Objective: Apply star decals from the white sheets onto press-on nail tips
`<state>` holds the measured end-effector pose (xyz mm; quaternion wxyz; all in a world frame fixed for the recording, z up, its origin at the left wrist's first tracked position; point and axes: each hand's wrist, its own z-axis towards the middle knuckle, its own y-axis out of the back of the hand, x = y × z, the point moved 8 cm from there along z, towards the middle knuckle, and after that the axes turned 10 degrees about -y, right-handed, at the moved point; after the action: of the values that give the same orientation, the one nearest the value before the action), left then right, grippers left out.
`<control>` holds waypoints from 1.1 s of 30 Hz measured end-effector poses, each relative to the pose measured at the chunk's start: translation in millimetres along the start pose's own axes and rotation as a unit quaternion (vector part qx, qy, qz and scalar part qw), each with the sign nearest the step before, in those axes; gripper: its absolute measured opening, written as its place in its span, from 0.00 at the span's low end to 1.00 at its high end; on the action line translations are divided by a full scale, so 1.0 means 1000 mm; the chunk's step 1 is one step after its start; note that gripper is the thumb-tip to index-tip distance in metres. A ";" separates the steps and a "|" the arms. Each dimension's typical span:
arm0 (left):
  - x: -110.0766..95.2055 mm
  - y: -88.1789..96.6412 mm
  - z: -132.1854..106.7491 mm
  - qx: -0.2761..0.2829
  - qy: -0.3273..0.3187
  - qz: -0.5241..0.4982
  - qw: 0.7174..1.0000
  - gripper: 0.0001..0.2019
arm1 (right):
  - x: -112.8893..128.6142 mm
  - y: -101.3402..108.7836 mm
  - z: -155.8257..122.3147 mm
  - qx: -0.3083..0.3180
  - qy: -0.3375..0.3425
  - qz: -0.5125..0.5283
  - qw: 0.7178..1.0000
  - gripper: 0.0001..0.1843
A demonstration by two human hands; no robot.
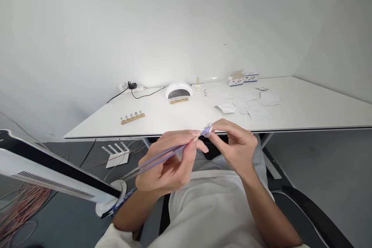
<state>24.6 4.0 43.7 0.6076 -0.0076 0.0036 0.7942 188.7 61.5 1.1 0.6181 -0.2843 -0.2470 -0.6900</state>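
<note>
My left hand [171, 159] is closed around a pair of purple tweezers [163, 159], whose pale ends stick out behind the hand. Between the thumb and forefinger of my right hand [235, 143] is a small, clear, rounded piece [208, 128] with a shiny surface; its exact kind is too small to make out. The tweezers' tips meet or lie right against this piece, just above the table's front edge. Whether they grip anything there I cannot tell.
On the white table [162, 118] stand a wooden strip with small metal stands [133, 117], a similar strip [179, 101], a domed nail lamp [179, 90] and a polish bottle [198, 84]. Printed sheets [260, 114] and small boxes [236, 79] lie right. A tower fan [58, 174] leans in at left.
</note>
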 end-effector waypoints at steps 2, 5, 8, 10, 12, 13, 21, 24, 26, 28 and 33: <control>-0.002 -0.003 0.002 0.020 0.013 0.013 1.000 0.18 | -0.002 -0.001 -0.001 -0.009 -0.010 0.016 1.000 0.10; -0.007 -0.006 0.004 0.029 0.002 0.023 0.999 0.17 | -0.004 0.000 -0.001 -0.025 -0.020 0.038 0.999 0.11; -0.009 -0.005 0.005 0.013 -0.025 0.023 0.999 0.15 | -0.007 0.002 -0.001 -0.039 -0.034 0.044 0.998 0.10; -0.009 -0.005 0.005 0.006 -0.030 0.018 0.999 0.15 | -0.008 0.003 0.000 -0.044 -0.040 0.044 0.997 0.09; -0.009 -0.005 0.006 0.012 -0.024 0.020 0.999 0.16 | -0.008 0.005 0.001 -0.045 -0.033 0.040 0.998 0.09; -0.009 -0.005 0.007 0.020 -0.018 0.022 0.999 0.17 | -0.007 0.005 0.001 -0.043 -0.025 0.035 0.998 0.09; -0.011 -0.004 0.009 0.024 -0.021 0.022 0.999 0.19 | 0.017 0.001 -0.003 -0.055 0.098 -0.042 0.993 0.13; -0.012 -0.008 0.010 0.053 -0.029 0.019 0.998 0.20 | 0.018 0.000 -0.004 -0.060 0.093 -0.045 0.993 0.13; -0.012 -0.012 0.010 0.082 -0.018 0.005 0.996 0.21 | 0.016 0.001 -0.003 -0.059 0.077 -0.042 0.994 0.12; -0.011 -0.016 0.010 0.113 -0.004 -0.012 0.994 0.22 | 0.015 0.002 -0.003 -0.059 0.064 -0.036 0.996 0.12; -0.011 -0.006 0.007 0.072 -0.005 0.015 0.997 0.16 | 0.000 0.003 0.001 -0.047 0.007 -0.022 0.999 0.10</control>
<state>33.8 -5.3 50.8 0.5947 0.0398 0.0576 0.8009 192.0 61.2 1.8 0.5904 -0.3032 -0.2159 -0.7161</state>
